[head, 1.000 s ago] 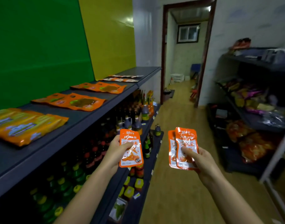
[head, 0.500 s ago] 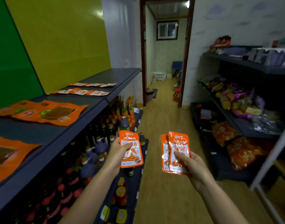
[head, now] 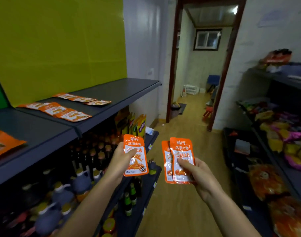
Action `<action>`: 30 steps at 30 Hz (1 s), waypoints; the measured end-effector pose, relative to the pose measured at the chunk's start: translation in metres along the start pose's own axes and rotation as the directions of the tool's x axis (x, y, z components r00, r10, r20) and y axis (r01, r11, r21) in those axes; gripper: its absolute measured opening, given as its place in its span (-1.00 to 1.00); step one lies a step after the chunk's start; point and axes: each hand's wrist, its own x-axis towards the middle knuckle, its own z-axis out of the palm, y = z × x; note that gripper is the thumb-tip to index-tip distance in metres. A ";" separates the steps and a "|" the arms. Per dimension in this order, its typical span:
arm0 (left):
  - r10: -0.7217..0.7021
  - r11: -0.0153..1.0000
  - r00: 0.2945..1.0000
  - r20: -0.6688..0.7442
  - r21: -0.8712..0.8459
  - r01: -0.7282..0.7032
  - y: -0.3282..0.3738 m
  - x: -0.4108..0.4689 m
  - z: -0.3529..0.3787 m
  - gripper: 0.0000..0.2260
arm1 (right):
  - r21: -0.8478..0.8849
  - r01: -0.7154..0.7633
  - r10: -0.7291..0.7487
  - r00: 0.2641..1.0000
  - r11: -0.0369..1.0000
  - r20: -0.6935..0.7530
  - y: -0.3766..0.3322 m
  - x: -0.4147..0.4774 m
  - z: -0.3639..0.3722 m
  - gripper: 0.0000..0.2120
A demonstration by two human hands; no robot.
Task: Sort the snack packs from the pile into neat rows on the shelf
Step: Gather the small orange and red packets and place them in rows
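My left hand (head: 119,162) grips small orange snack packs (head: 135,155) upright, thumb across the front; a second pack's edge shows behind the first. My right hand (head: 195,171) pinches two overlapping orange snack packs (head: 179,159) of the same kind. Both hands are in the aisle, below and right of the dark top shelf (head: 115,93). On that shelf lie two rows of the same orange packs: a nearer row (head: 60,111) and a farther row (head: 83,99). A larger orange pack (head: 2,146) lies at the shelf's left end.
Bottles (head: 88,161) fill the lower shelves under the top shelf, and a low shelf ledge (head: 139,202) juts into the aisle. Shelving with mixed snack bags (head: 283,134) lines the right side. A wooden floor (head: 180,202) leads to an open doorway (head: 202,65).
The view has moved forward along the aisle and turned left; the small pack rows are now closer. Both hands still hold their packs in the same way.
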 end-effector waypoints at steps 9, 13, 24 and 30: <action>0.028 1.000 0.993 -0.118 0.011 -0.027 0.027 0.087 0.054 -0.72 | 0.019 0.025 -0.029 0.974 1.000 0.223 -0.048 0.133 0.014 -0.86; 0.061 0.998 0.984 -0.166 -0.010 -0.063 0.039 0.134 0.062 -0.71 | -0.009 0.055 -0.049 0.948 0.998 0.314 -0.064 0.193 0.037 -0.82; 0.191 0.969 0.883 -0.429 -0.059 -0.239 0.098 0.256 0.019 -0.83 | -0.053 0.170 -0.103 0.789 0.984 0.606 -0.124 0.342 0.149 -0.78; 0.264 0.953 0.711 -0.652 0.065 -0.294 0.118 0.284 -0.022 -0.82 | -0.070 0.212 -0.081 0.629 0.975 0.773 -0.136 0.383 0.225 -0.76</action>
